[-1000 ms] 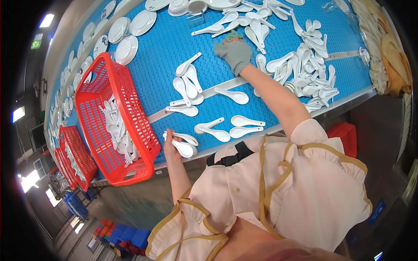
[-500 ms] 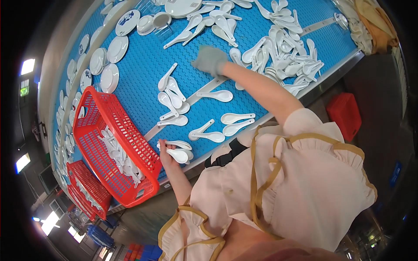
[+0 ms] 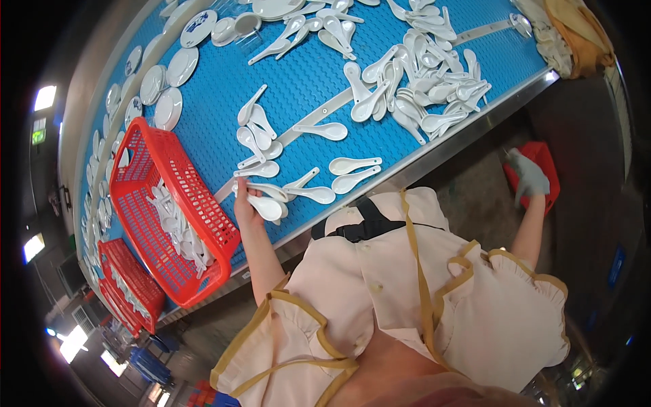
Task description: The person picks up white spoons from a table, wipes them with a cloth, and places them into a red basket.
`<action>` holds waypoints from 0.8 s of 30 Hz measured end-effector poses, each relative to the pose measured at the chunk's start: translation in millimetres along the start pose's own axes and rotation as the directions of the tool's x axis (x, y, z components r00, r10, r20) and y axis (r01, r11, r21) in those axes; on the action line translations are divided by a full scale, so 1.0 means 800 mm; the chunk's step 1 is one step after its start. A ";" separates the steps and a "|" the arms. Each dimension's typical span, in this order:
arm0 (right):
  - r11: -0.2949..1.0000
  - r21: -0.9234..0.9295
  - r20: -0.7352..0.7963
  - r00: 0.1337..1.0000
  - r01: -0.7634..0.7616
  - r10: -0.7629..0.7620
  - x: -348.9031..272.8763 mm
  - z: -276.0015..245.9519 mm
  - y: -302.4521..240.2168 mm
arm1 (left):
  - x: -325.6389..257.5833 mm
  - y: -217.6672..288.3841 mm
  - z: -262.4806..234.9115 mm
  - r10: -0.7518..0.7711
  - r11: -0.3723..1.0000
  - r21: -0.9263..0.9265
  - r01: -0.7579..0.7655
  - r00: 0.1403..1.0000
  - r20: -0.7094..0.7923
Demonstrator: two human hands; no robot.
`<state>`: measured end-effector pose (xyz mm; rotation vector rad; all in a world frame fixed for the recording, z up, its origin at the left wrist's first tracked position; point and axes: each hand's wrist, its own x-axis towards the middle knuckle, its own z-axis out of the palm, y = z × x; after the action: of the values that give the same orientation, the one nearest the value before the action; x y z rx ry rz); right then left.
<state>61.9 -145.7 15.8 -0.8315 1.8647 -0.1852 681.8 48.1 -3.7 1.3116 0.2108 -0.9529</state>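
- The left hand (image 3: 249, 201) rests at the near edge of the blue conveyor belt (image 3: 224, 88), bare, with its fingers closed around a small stack of white ceramic spoons (image 3: 268, 205).
- The held spoons lie bowl-outward, just beside two loose spoons (image 3: 352, 173) that rest side by side on the belt near its metal edge.
- The right hand (image 3: 527, 178), in a grey glove, is off the belt altogether, lowered beside the person's body over a red crate (image 3: 549, 163) on the floor; its fingers look loosely spread, though the view there is dim and I cannot tell whether it grips anything.
- A red mesh basket (image 3: 139, 169) sits on the belt to the left of the left hand, near it but not touching, with white spoons piled along its bottom.
- A second red basket (image 3: 129, 288) stands further along, lower left, also loaded with white ware.
- A dense heap of spoons (image 3: 424, 88) covers the belt's right part, well apart from both hands.
- White plates (image 3: 169, 105) lie in a row along the belt's far left side.
- A metal guide strip (image 3: 319, 115) runs diagonally across the belt.
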 end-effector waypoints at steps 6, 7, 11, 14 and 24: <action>0.622 0.724 -0.259 0.953 0.298 -0.156 0.021 0.032 0.002 | -0.027 -0.005 0.020 -0.003 1.000 0.000 0.003 0.993 0.118; 0.721 0.120 -0.210 0.728 0.682 -0.653 -0.007 0.041 -0.040 | -0.035 -0.004 0.019 0.009 1.000 -0.005 -0.009 0.993 0.114; 0.012 -0.500 0.301 0.186 0.866 -0.935 -0.043 0.128 -0.159 | -0.041 -0.008 -0.017 0.034 0.999 -0.044 -0.033 0.999 0.026; -0.332 -0.308 0.197 -0.281 0.892 -0.939 -0.053 0.209 -0.237 | -0.060 -0.003 -0.025 0.076 0.995 -0.073 -0.074 0.997 0.020; 0.197 -0.664 0.315 0.509 0.722 -0.801 0.070 0.561 -0.300 | -0.091 -0.026 -0.065 0.054 0.982 -0.153 -0.114 0.934 -0.353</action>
<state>545.7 -251.8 -112.5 -2.4044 1.3687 -0.0659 641.3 129.2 11.5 1.3115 0.4950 -0.6096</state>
